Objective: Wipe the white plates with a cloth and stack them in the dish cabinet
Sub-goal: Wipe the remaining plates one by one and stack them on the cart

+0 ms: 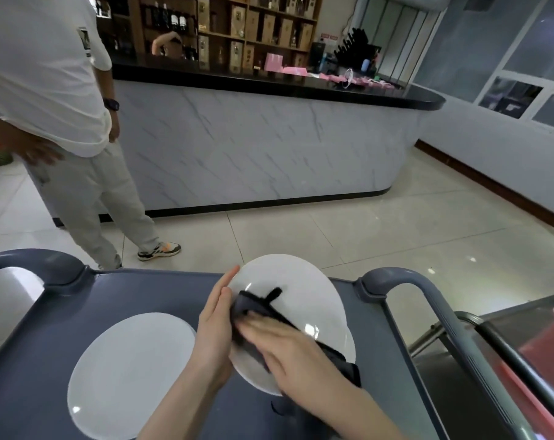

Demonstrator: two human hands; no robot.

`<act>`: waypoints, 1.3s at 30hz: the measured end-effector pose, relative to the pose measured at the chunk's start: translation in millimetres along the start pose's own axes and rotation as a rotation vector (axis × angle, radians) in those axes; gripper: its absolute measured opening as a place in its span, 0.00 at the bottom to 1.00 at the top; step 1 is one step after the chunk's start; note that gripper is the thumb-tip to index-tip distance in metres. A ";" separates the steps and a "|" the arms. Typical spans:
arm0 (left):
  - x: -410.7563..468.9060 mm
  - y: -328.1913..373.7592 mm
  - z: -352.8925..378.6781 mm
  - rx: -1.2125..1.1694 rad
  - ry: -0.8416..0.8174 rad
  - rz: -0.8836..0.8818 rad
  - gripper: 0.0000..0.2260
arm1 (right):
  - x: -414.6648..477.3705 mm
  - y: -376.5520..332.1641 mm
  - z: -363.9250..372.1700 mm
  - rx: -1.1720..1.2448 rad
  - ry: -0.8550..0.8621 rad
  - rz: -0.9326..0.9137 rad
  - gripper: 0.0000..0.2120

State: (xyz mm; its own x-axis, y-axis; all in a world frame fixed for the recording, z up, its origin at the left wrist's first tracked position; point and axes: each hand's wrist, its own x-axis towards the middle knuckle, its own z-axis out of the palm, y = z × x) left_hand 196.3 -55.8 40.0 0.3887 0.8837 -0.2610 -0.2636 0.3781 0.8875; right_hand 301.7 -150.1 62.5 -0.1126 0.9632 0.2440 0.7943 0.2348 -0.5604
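Head view, single frame. At 6 o'clock the left hand (213,331) props a white plate (288,274) by its left rim, fingers straight along the edge. The plate is tilted up off the grey cart tray (142,290), face toward the wearer. The right hand (291,350) lies flat, fingers extended and together, pressing a dark cloth (253,308) against the plate's face; a loose end of the cloth trails off the plate toward 5 o'clock. A second rim (352,344) shows just beneath the tilted plate at its 4 o'clock side, seemingly another plate lying under it. At 7 o'clock a flat plate (129,373) rests on the tray, well apart from both hands; whether it is one plate or a short stack cannot be told. At 10 o'clock a bystander (47,74) stands beside a marble-fronted bar counter (253,144), which spans 12 o'clock. No dish cabinet is in view. Judged progress: wiping is under way on one plate. At least one other plate waits on the tray, its wiped state unknown, and all stacking in the cabinet appears to remain.
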 end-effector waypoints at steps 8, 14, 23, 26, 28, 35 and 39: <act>-6.5 18.6 2.5 0.041 0.066 0.085 0.17 | 27.6 42.7 -17.6 -0.308 0.246 0.417 0.36; 0.6 21.4 9.9 0.081 0.036 0.135 0.17 | 26.3 18.8 -1.6 -0.220 0.052 0.255 0.36; 11.5 31.0 -3.3 0.087 0.085 0.154 0.15 | -11.1 16.0 8.3 -0.254 -0.024 -0.082 0.24; 6.6 36.0 -4.7 0.095 0.058 0.145 0.14 | -25.9 43.6 -0.6 -0.354 0.127 0.068 0.24; 0.7 38.9 -2.0 0.127 0.040 0.137 0.13 | -14.5 52.5 -19.2 -0.349 0.199 0.220 0.25; 1.1 32.7 16.4 0.118 -0.009 0.127 0.15 | 36.5 26.4 -13.7 -0.217 -0.004 0.001 0.27; 2.2 30.7 15.3 0.159 -0.039 0.110 0.16 | 8.6 15.1 0.4 -0.106 -0.075 -0.032 0.28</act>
State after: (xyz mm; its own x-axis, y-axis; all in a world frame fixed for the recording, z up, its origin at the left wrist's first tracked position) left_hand 202.5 -46.5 72.5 0.3996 0.9048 -0.1470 -0.1644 0.2285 0.9595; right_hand 312.5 -138.2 55.8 -0.1802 0.9635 0.1981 0.8477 0.2542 -0.4656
